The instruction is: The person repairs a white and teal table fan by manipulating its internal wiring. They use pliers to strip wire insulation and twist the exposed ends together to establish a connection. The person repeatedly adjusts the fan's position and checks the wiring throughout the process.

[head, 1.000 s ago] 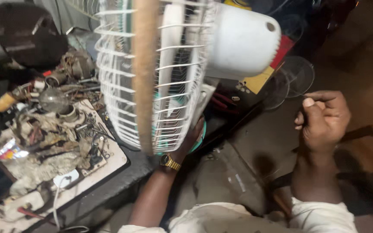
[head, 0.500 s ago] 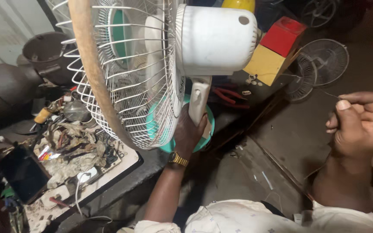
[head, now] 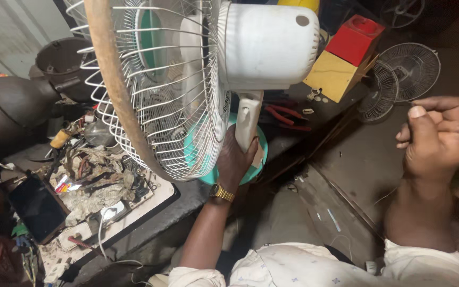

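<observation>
fan (head: 208, 79) – l hand (head: 235, 159) gripping its stem, r hand (head: 436, 135) fisted, pinching thin wire

Red and yellow box (head: 349, 56), loose fan grilles (head: 399, 77), red pliers (head: 285, 116), dark tablet (head: 36, 208)

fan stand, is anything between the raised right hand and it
Nothing visible does. The left hand already grips the fan stand at its base. The right hand is a closed fist off to the side, and only open air over the dark floor lies between it and the stand.
</observation>
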